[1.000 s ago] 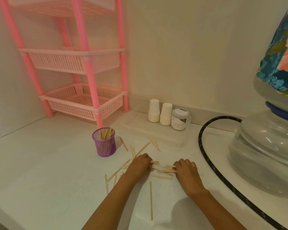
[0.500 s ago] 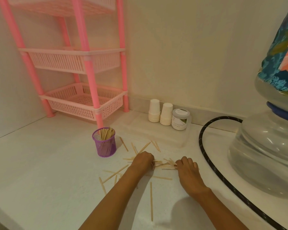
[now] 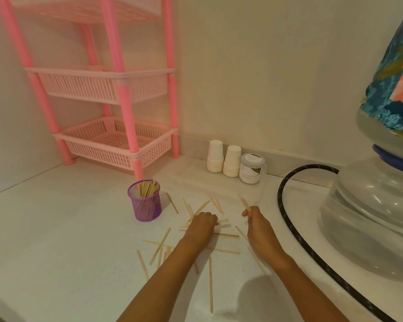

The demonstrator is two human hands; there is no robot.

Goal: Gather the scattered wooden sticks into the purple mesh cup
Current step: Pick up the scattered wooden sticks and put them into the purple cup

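Note:
The purple mesh cup (image 3: 144, 204) stands on the white counter with several wooden sticks upright inside it. Several more wooden sticks (image 3: 159, 245) lie scattered on the counter to its right and in front. My left hand (image 3: 201, 223) rests knuckles-up on a cluster of sticks, fingers curled over them. My right hand (image 3: 256, 223) is raised a little off the counter and pinches a stick (image 3: 245, 202) that points up and away.
A pink plastic rack (image 3: 116, 140) stands behind the cup. Two stacks of paper cups (image 3: 223, 159) and a small labelled jar (image 3: 251, 168) line the wall. A black hose (image 3: 286, 219) curves around a large water bottle (image 3: 372, 201) on the right.
My right hand has lifted off the counter with a stick pinched in its fingers. My left hand stayed on the stick cluster, which it pulled slightly together.

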